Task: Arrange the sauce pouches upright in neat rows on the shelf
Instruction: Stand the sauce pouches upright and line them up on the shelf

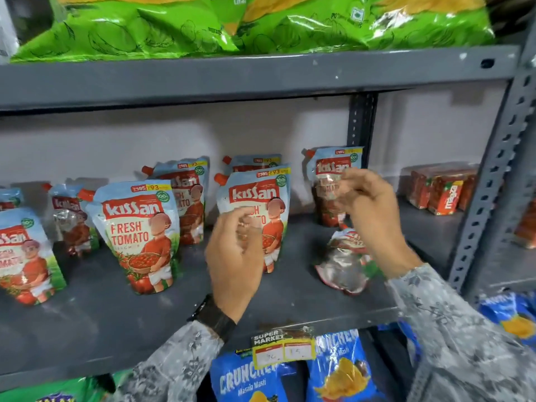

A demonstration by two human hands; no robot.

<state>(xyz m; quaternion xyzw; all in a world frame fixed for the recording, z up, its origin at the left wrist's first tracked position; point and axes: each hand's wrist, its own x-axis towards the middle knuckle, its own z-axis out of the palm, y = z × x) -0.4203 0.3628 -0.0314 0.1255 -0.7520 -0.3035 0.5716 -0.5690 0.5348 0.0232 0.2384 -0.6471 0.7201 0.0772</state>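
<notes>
Several Kissan tomato sauce pouches stand upright on the grey shelf (116,314): one at the far left (23,250), one front left (136,233), others behind them (188,192). My left hand (235,253) hovers with loosely curled fingers in front of a middle pouch (255,192) and holds nothing. My right hand (371,210) is raised beside the back-right upright pouch (330,169); its fingertips are blurred near the pouch's edge and nothing is visibly gripped. Another pouch (342,268) lies flat on the shelf under my right wrist.
Green snack bags (203,27) fill the shelf above. Blue chip bags (246,381) hang below, behind a price tag (284,346). Red juice cartons (443,195) sit at the right. A perforated grey post (493,175) bounds the right side.
</notes>
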